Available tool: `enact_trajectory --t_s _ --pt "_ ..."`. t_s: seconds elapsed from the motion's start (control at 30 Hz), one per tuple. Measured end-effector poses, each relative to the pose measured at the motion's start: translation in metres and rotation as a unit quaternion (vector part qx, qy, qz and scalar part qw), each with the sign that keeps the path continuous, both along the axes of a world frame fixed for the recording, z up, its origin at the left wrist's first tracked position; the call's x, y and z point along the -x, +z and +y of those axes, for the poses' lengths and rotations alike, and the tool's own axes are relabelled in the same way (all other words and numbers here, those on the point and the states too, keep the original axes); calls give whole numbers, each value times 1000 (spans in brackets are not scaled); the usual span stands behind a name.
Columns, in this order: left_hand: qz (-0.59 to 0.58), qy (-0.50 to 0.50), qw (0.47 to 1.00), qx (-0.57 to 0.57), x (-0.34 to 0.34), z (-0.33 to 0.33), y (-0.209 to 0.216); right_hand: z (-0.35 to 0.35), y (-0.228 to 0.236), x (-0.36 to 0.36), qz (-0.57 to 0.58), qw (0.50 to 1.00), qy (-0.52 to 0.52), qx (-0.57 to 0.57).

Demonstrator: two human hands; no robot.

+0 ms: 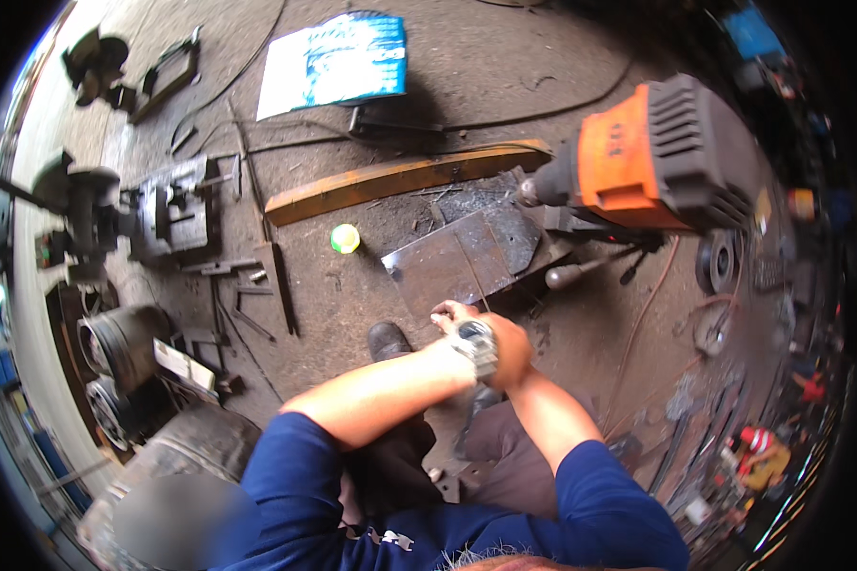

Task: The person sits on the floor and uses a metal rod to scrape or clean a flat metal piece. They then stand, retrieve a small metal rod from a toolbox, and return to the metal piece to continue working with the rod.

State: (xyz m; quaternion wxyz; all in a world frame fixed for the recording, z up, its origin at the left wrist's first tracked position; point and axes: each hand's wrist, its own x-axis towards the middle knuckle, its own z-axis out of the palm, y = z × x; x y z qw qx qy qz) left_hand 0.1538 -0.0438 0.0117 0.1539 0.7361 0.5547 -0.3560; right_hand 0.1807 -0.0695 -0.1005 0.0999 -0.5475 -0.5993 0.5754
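My two hands meet just in front of the near edge of a flat steel plate [438, 266], with the wrists overlapping. A wristwatch [478, 348] sits on my left wrist. My right hand [512, 344] looks rounded and closed against it. Curled fingers [451, 312] show beyond the watch, but which hand they belong to is unclear. Anything held between the hands is hidden. A thin dark line or rod crosses the plate toward them. Behind the plate stands an orange and dark grey power tool [624, 152] with a vented motor housing; a round-knobbed lever [564, 277] juts from below it.
A long rusty steel bar [352, 187] lies beyond the plate, near a bright yellow-green round thing [345, 238]. Past the bar is a blue and white package [362, 62]. Machine parts [173, 211] and steel pieces [278, 285] fill the left; cables and tools crowd the right.
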Motion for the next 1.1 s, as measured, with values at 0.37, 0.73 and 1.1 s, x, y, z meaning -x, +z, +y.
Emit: enact_trajectory --t_s 0.37,0.73,1.1 --pt "-143 439 887 -4 427 -237 -3 -148 148 -88 -152 958 -207 124" --pt "-197 297 926 123 428 -300 192 -337 399 -340 -298 828 -459 116" --pt "-626 -218 741 -108 -161 99 625 -467 427 -307 -217 842 -493 38"
